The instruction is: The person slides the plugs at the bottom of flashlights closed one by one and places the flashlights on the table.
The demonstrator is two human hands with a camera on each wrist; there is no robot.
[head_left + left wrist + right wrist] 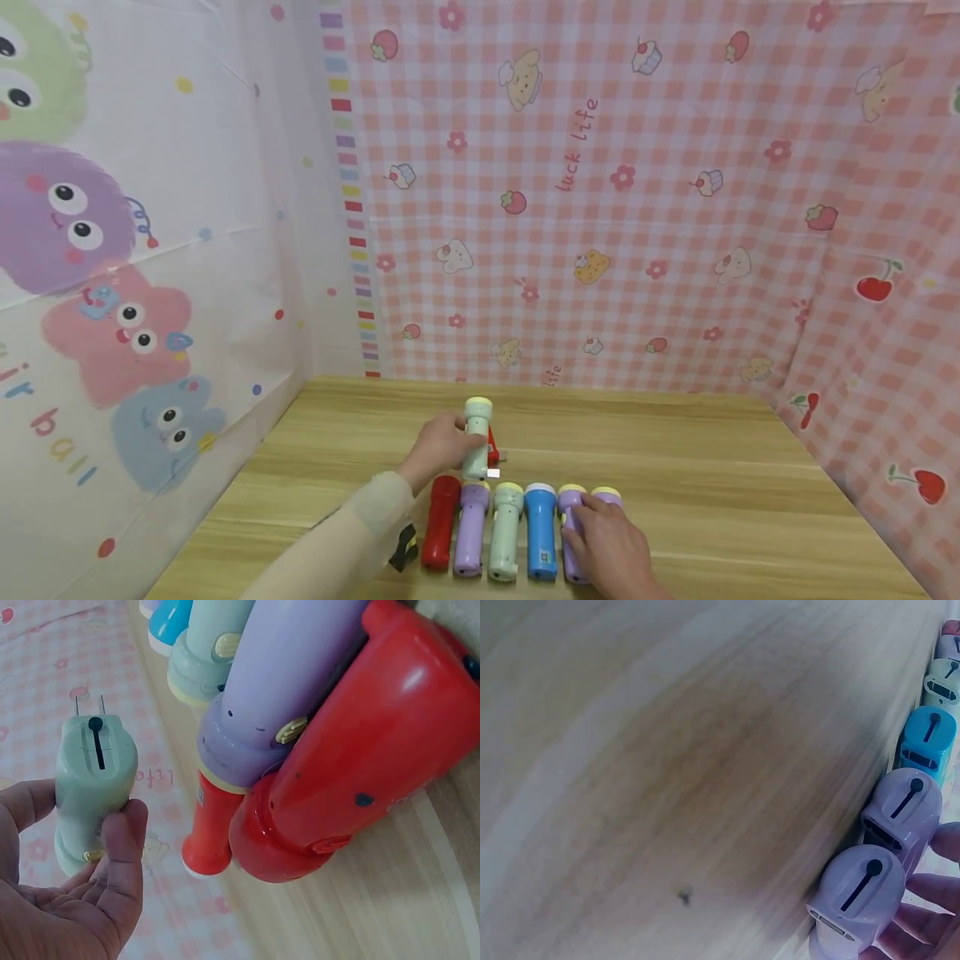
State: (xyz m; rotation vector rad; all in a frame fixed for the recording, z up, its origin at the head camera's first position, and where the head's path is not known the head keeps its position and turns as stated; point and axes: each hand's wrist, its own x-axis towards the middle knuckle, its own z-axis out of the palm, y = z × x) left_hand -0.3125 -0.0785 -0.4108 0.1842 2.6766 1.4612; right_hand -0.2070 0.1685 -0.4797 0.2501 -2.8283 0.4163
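My left hand (442,442) grips a pale green flashlight (477,442) above the table, yellow rim away from me. Two metal prongs stick out of its tail in the left wrist view, beside a black slider slot. Near me a row of flashlights lies side by side: red (441,525), purple (471,533), pale green (506,533), blue (541,529), then a purple one (572,497) and an end purple flashlight (607,495). My right hand (611,537) rests over these last two, fingers touching them and hiding much of the end one.
Behind the held flashlight lies a red flashlight (206,832), partly hidden in the head view. A black and yellow item (405,548) is by my left forearm. Pink checked cloth (570,208) hangs behind the wooden table (712,475); a white cartoon cloth (225,250) hangs at left.
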